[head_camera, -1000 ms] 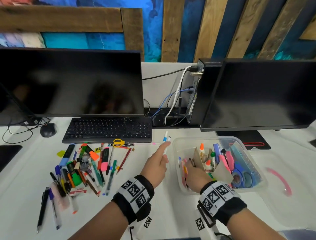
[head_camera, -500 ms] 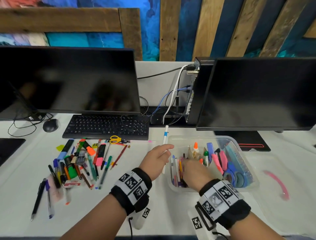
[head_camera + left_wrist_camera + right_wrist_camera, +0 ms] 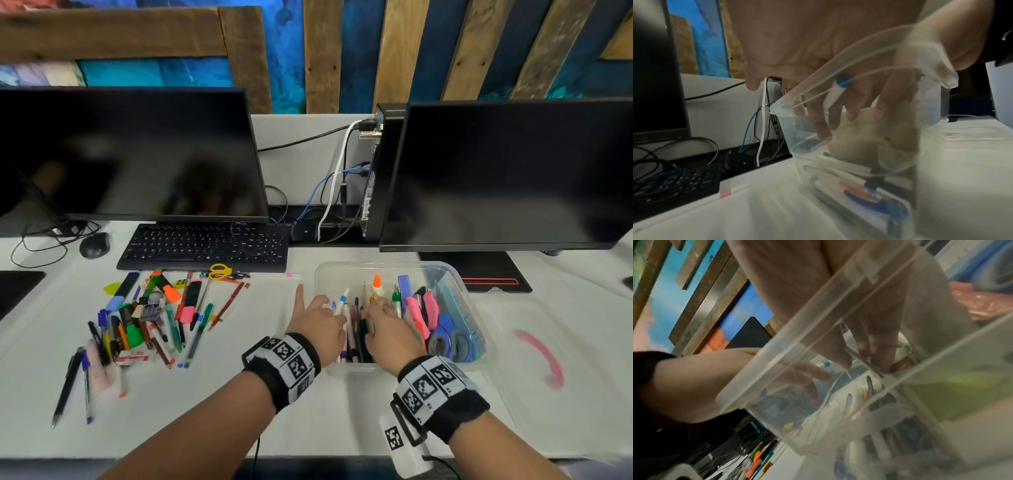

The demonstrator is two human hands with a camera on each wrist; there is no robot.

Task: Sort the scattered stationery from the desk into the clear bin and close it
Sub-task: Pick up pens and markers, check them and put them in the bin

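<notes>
The clear bin (image 3: 457,278) stands on the white desk at centre right, with pens in its left part and glue, scissors and tape rolls on the right. My left hand (image 3: 329,305) reaches over the bin's left edge and holds a white pen with a blue cap (image 3: 341,301) between its fingers, tip down among the pens; the same pen (image 3: 835,91) shows in the left wrist view. My right hand (image 3: 373,310) is inside the bin and pinches the thin cardboard divider (image 3: 863,361). A pile of scattered pens and markers (image 3: 150,315) lies on the desk to the left.
The clear lid with a pink handle (image 3: 543,359) lies right of the bin. A black keyboard (image 3: 205,246), a mouse (image 3: 94,245) and yellow scissors (image 3: 221,272) sit behind the pile. Two dark monitors and cables stand at the back.
My left hand has carried the white pen from above the desk, left of the bin, down into the bin's left part. My right hand has stayed in the bin.
</notes>
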